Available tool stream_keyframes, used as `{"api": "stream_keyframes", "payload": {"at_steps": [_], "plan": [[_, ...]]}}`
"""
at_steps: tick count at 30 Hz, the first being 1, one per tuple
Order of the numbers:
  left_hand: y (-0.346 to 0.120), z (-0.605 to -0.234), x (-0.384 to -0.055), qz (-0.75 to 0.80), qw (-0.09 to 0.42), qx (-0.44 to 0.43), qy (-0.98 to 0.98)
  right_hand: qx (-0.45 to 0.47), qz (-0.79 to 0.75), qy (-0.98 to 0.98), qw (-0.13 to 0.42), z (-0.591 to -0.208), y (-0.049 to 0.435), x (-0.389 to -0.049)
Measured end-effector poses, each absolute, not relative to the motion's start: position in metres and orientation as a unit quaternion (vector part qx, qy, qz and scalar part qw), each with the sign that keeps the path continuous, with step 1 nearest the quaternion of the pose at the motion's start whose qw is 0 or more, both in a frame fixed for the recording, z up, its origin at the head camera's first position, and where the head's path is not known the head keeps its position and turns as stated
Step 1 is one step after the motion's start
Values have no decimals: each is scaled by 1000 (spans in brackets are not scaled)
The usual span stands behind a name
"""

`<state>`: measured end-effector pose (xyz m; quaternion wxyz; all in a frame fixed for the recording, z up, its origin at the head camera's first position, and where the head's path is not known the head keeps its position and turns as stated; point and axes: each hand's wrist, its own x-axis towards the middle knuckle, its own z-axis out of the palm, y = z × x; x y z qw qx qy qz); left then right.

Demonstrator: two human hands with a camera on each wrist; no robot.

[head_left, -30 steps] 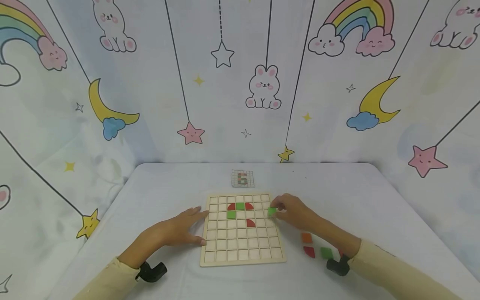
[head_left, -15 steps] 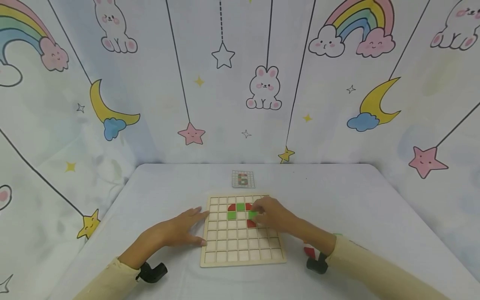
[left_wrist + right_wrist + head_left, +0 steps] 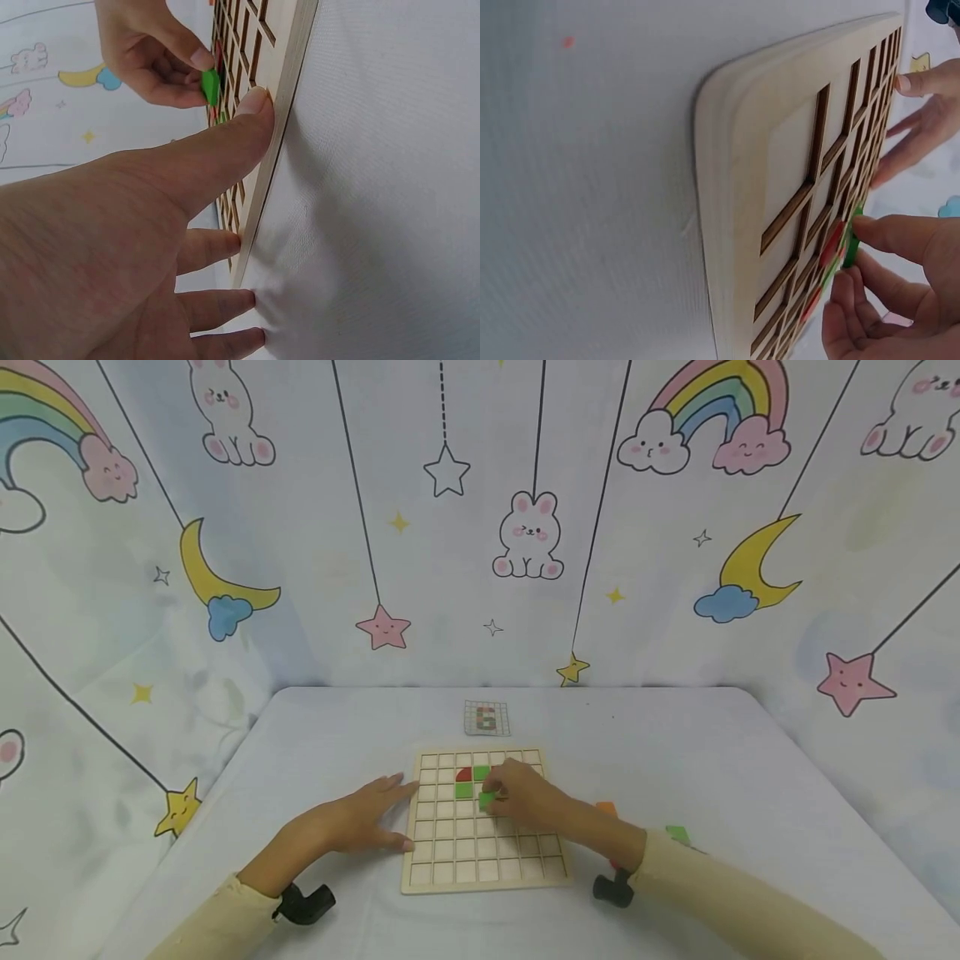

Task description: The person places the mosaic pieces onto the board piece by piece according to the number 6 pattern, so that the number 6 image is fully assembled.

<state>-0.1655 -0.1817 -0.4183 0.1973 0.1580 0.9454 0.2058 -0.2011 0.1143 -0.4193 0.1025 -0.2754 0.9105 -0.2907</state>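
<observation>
A square wooden grid board [image 3: 487, 887] lies on the white-covered table. Near its middle, my right hand [image 3: 528, 797] pinches a green square tile [image 3: 486, 802] between thumb and fingers. The right wrist view shows this tile [image 3: 851, 247] tilted on edge against the grid. My left hand [image 3: 363, 817] rests at the board's left edge, thumb and fingertips touching it, fingers spread. In the upper cells sit a red quarter-round tile [image 3: 463, 775], a green square [image 3: 482, 772] beside it and another green square [image 3: 463, 790] below. My right hand hides other red tiles there.
Behind the board lies a small gridded card [image 3: 486, 718] with a coloured 6-like figure. Loose tiles lie to the right, among them an orange one [image 3: 606, 810] and a green one [image 3: 677, 835]; my right forearm partly covers that group. A patterned cloth hangs behind.
My right hand has carried the green tile leftward from the board's right edge, over the upper cells, to slightly lower near the middle. The left hand has stayed still.
</observation>
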Motion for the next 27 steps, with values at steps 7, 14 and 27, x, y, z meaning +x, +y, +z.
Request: {"api": "stream_keyframes", "payload": {"at_steps": [7, 14, 27], "plan": [[-183, -420, -165, 205, 194, 165, 945, -283, -293, 907, 108, -424, 109, -202], [-183, -419, -165, 207, 192, 168, 944, -301, -289, 903, 99, -425, 107, -202], [-182, -415, -163, 212, 193, 168, 943, -310, -292, 899, 97, -425, 112, -203]]}}
